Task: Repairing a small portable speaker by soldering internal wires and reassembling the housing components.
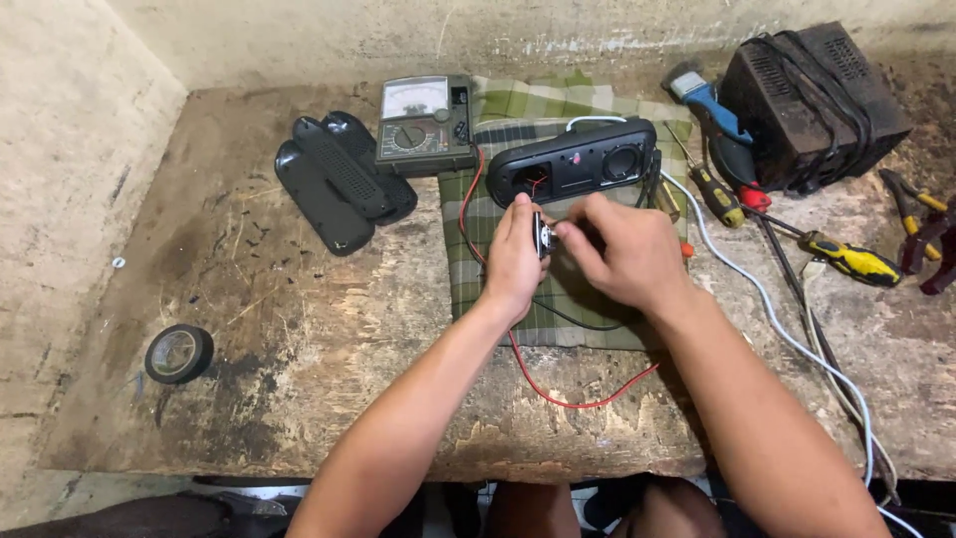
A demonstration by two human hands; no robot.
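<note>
Rough concrete walls hem in a worn wooden bench [299,329], where a green checked cloth [478,269] is spread near the middle. Both hands meet over that cloth on a small speaker driver [543,237], a dark disc held on edge. The left hand [513,261] pinches it from nine o'clock, fingers closed on its rim; the right hand [622,249] comes in from three o'clock, fingertips narrowed onto its near face. What the right fingertips grip besides, I cannot tell.

Straight up at twelve o'clock from the hands, just beyond them, lies the black speaker housing [576,159], long axis running nine to three, open cavities facing the person. Its left opening, where red wire shows, sits nearer the left hand. A red wire [558,394] trails from there down toward six o'clock.

Off at ten o'clock rest an analogue multimeter [426,125] and a black grille cover [339,179]; screwdrivers [851,259] lie at three.
</note>
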